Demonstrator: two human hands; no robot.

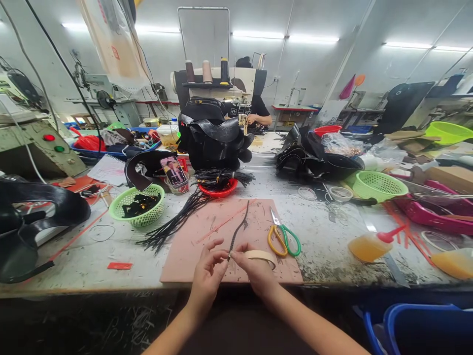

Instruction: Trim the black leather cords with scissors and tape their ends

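Both hands meet over the near part of a pink board (207, 222). A dark braided strip (239, 228) runs from my fingertips toward the board's far edge. My left hand (209, 270) pinches its near end between thumb and finger, the other fingers loosely curled. My right hand (254, 266) closes on the same end from the other side. Beside the right hand lies a roll of cream tape (263, 255), partly hidden by it. Scissors (283, 236) with one yellow and one green handle rest at the board's right side, blades pointing away. What the fingertips cover is hidden.
A red bowl (221, 190) holds black strips behind the board, with a bundle (177, 222) trailing left. A green basket (138, 219) stands left. A glue bottle (369, 245) lies right. Another person (261, 111) works beyond a sewing machine.
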